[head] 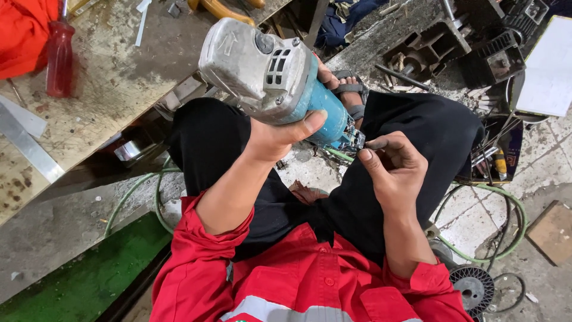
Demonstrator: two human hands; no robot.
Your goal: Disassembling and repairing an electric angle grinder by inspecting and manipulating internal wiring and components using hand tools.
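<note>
A seated person in a red work shirt and black trousers looked down at an angle grinder [274,80] raised above the lap. The left hand [277,140] was wrapped around the grinder's teal body from below, thumb pressed along its side, so the grey metal gear head tilted up and away toward the upper left. The right hand [393,167] sat just right of the grinder's rear end, its fingers curled narrowly with thumb and forefinger pinched on a small dark part [376,144]; what the part was could not be told. That part lay just beside the grinder's open rear end, where small fittings showed.

To the left of the grinder stood a worn, stained tabletop [113,83]. On it, well to the grinder's left, a red-handled screwdriver [59,56] stood near a fold of orange cloth [24,30], and a flat metal strip [27,146] lay nearer the edge. Below the grinder, a green hose [137,188] looped across the concrete floor [71,226]. To the right of the grinder, beyond the knee, dark metal parts [453,48] were heaped, and a wire spool [473,288] rested on the floor lower down.
</note>
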